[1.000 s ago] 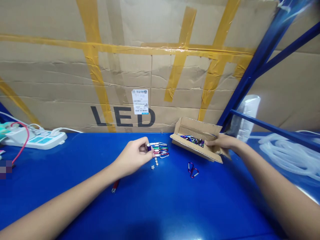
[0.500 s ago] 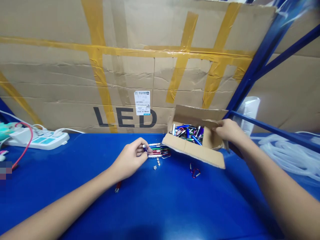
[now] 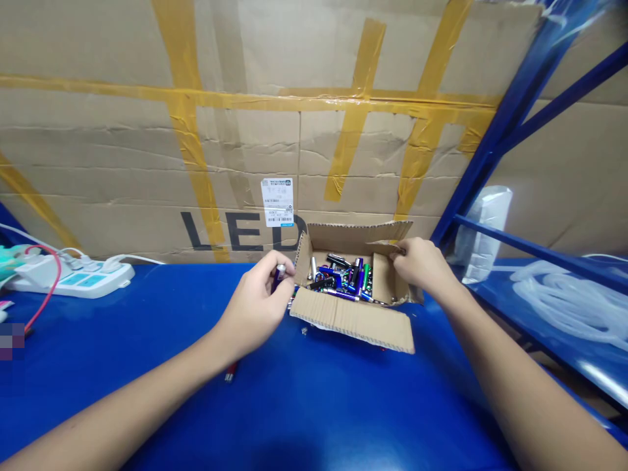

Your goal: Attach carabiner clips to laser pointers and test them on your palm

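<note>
My left hand [image 3: 252, 311] is closed around a small purple metal tube [image 3: 277, 277] with a silver end, held upright beside the left wall of an open cardboard box [image 3: 350, 318]. My right hand [image 3: 424, 267] pinches the box's right flap. Inside the box lies a jumble of small metal tubes [image 3: 341, 278] in purple, blue, black, green and silver. Below my left wrist, a red tube [image 3: 231, 373] with silver prongs rests on the table, partly covered. Tiny silver pieces [image 3: 304, 331] lie by the box's front flap, which hides most of the other loose parts.
A large taped carton [image 3: 260, 144] printed LED stands behind the blue table [image 3: 314, 405]. At the left is a white power strip [image 3: 73, 280] with plugs and cables. Blue shelf rails [image 3: 540, 252] and coiled clear tubing [image 3: 574, 304] are at the right.
My right hand has pulled the box left and nearer, so it now covers the row of tubes, the tiny round pieces and most of the red clip. My left hand still holds the purple tube.
</note>
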Tool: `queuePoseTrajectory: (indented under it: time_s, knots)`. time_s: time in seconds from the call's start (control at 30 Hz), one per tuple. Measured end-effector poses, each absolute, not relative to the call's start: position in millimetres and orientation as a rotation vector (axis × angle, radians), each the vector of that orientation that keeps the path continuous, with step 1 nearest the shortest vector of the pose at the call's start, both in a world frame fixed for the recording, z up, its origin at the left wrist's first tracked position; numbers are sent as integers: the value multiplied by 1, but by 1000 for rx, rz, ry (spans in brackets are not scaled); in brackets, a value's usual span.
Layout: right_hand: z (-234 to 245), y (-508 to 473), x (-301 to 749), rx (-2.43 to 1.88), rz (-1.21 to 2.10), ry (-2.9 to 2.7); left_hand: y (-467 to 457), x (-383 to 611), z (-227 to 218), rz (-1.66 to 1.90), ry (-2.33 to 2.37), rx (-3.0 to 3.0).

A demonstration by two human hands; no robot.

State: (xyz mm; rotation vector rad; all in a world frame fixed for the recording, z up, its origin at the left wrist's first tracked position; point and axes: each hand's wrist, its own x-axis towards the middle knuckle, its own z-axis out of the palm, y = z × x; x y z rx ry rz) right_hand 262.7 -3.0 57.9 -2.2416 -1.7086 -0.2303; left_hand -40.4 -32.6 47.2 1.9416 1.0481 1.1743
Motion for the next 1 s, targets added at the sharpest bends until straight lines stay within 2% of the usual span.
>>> queuePoseTrajectory:
  time_s: [0.3,0.57,1.0]
  knots:
    - [51,-5,261,-2237,-153,-1713,-3,16,81,972,977,2300]
    - [52,-8,259,-2225,-160,-1699,29,47,71,563,924,2870]
    - [53,-9,259,-2217,-158,-1681,37,61,55,225,867,3008]
